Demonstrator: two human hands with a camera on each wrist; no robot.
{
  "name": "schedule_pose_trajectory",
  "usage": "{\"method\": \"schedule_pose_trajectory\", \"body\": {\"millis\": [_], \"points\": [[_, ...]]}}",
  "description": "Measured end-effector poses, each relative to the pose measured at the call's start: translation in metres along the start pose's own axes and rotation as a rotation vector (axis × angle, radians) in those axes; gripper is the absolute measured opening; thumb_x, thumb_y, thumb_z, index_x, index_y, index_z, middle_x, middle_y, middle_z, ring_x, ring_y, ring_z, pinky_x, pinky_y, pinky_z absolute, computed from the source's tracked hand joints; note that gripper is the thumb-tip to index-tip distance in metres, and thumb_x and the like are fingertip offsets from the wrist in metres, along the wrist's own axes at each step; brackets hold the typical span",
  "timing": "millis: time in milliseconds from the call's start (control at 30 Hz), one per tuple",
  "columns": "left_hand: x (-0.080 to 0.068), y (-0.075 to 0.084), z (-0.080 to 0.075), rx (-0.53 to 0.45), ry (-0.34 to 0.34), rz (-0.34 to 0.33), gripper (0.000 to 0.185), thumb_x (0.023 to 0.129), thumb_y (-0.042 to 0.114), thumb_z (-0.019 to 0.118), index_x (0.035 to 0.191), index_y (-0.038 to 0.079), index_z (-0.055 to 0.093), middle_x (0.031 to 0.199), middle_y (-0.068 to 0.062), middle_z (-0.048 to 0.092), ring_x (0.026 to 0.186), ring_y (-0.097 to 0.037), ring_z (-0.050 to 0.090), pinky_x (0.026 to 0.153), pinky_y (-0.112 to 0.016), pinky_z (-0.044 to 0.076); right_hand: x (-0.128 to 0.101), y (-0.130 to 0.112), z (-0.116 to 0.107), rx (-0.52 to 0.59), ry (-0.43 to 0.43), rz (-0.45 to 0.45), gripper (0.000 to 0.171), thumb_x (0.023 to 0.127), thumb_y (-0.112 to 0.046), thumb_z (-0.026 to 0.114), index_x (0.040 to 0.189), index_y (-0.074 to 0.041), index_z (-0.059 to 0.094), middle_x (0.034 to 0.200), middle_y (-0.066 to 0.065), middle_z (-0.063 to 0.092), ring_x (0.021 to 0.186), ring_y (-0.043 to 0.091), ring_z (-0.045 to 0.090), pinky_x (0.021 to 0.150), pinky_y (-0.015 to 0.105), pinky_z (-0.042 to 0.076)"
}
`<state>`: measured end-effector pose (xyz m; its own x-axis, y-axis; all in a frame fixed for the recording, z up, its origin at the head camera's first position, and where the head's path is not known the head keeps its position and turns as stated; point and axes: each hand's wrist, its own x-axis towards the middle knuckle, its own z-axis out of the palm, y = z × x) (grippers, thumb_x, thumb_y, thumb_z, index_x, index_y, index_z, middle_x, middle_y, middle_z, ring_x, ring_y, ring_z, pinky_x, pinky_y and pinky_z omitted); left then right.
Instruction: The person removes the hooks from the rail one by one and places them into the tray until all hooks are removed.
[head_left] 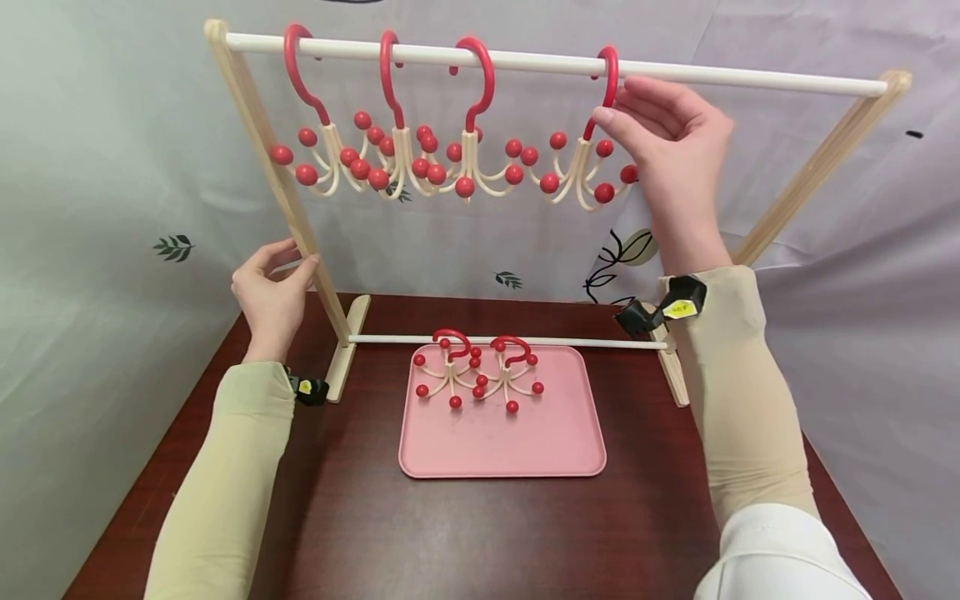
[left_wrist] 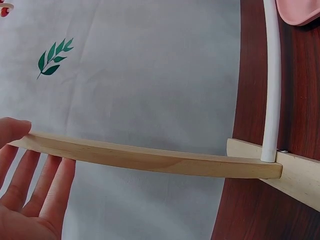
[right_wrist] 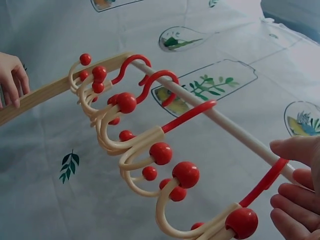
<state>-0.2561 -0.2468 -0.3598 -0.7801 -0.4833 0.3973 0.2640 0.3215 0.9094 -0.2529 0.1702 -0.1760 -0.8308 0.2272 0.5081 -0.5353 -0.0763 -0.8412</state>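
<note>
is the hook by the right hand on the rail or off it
On: the rightmost hook curves over the white rail, with the right hand pinching its stem.

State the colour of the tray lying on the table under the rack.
The tray is pink, plain and unpatterned; the head view shows it best.
</note>
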Motion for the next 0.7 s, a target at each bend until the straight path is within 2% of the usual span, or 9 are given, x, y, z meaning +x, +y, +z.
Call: {"method": "schedule_pose_trajectory", "body": {"millis": [233, 300, 467, 700], "points": [[-0.0005, -0.0013, 0.0008, -0.004, 0.0, -0.002, 0.033, 0.088, 0.02, 0.082, 0.121, 0.016, 0.077, 0.109, -0.006, 0.074, 0.084, -0.007, 0.071, 0.067, -0.016, 0.057, 0.0019, 0.0043, 0.0026, -0.045, 0.0, -0.011, 0.033, 0.074, -0.006, 0.093, 0.104, -0.006, 0.081, 0.102, 0.009, 0.076, 0.099, 0.019, 0.071, 0.091, 0.025, 0.054], [-0.0005, -0.0019, 0.0008, -0.006, -0.001, -0.003, 0.033, 0.088, 0.021, 0.082, 0.121, 0.016, 0.077, 0.11, -0.006, 0.074, 0.084, -0.007, 0.071, 0.067, -0.016, 0.057, 0.0025, 0.0058, 0.0022, -0.049, 0.004, -0.009, 0.031, 0.075, -0.007, 0.092, 0.103, -0.006, 0.081, 0.1, 0.009, 0.076, 0.094, 0.02, 0.071, 0.082, 0.022, 0.053], [-0.0004, -0.0022, 0.0005, -0.009, -0.001, -0.002, 0.033, 0.088, 0.02, 0.082, 0.121, 0.016, 0.077, 0.11, -0.006, 0.074, 0.084, -0.006, 0.071, 0.067, -0.016, 0.057, 0.0034, 0.0092, -0.0006, -0.087, 0.008, 0.008, 0.028, 0.079, -0.013, 0.091, 0.104, -0.007, 0.081, 0.098, 0.009, 0.076, 0.088, 0.023, 0.07, 0.068, 0.026, 0.049], [-0.0015, -0.0013, -0.0002, -0.01, 0.0, -0.007, 0.033, 0.089, 0.02, 0.081, 0.121, 0.015, 0.077, 0.11, -0.006, 0.074, 0.084, -0.006, 0.071, 0.068, -0.016, 0.057, 0.0072, 0.0098, -0.0002, -0.054, 0.035, 0.016, 0.025, 0.077, -0.01, 0.091, 0.1, -0.004, 0.08, 0.096, 0.012, 0.075, 0.084, 0.024, 0.07, 0.079, 0.025, 0.059]]}}
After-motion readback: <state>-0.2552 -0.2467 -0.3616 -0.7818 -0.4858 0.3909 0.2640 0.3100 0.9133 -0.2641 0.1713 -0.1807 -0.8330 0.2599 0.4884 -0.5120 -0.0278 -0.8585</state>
